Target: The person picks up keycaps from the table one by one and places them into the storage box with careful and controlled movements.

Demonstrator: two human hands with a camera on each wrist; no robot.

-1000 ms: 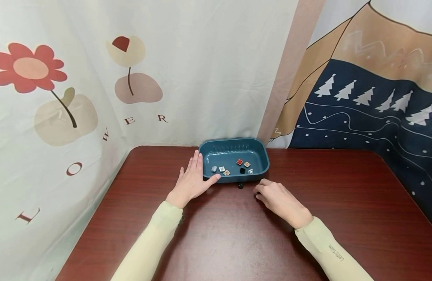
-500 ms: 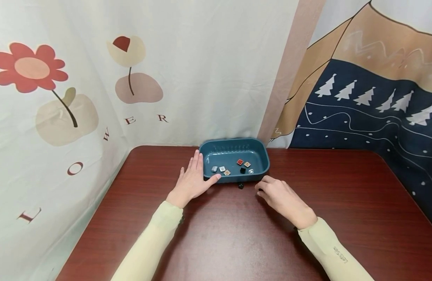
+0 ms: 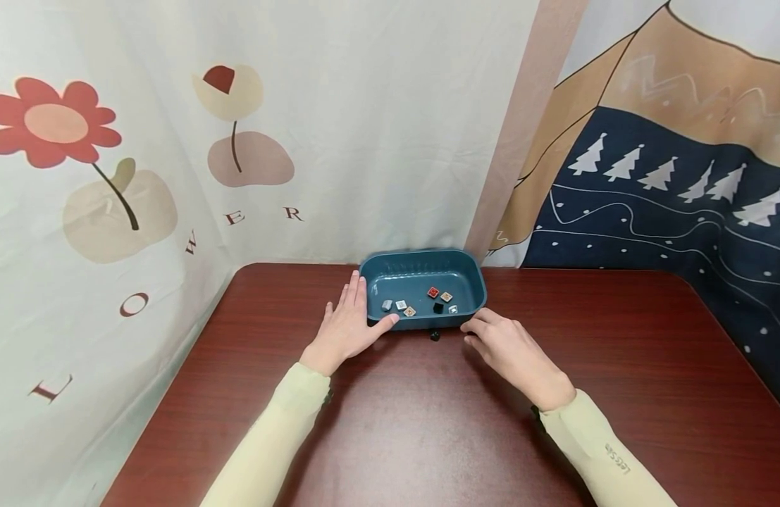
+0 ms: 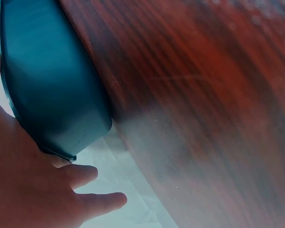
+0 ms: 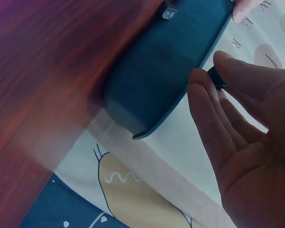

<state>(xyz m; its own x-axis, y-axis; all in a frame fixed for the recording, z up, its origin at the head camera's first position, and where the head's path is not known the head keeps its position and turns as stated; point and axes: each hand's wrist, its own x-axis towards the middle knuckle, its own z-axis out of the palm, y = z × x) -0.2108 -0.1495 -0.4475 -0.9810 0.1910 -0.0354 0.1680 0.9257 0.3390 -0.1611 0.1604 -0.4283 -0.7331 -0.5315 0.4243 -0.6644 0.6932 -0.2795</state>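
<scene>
A blue-green tray [image 3: 421, 266] sits at the table's far edge. My left hand [image 3: 345, 331] lies with straight fingers along its left side, the thumb touching the front rim. By the front right corner, my right hand [image 3: 513, 352] pinches a small dark piece, apparently a keycap [image 5: 216, 79], between thumb and fingertips; the head view hides it. Inside the tray are several small keycap-like pieces, among them a red one [image 3: 432, 292], a black one [image 3: 438, 308] and a white one [image 3: 400, 305]. Just in front of the tray lies another dark keycap [image 3: 435, 336], its light-marked top showing in the right wrist view.
The dark red wooden table [image 3: 390, 422] extends in front of the tray and to both sides. Behind it hangs a pale curtain [image 3: 377, 141] with printed flowers. A curtain with trees and a mountain [image 3: 669, 176] hangs at the right.
My right hand has shifted slightly right and away from me, up to the tray's front right corner. The left hand, tray and loose pieces stay in place.
</scene>
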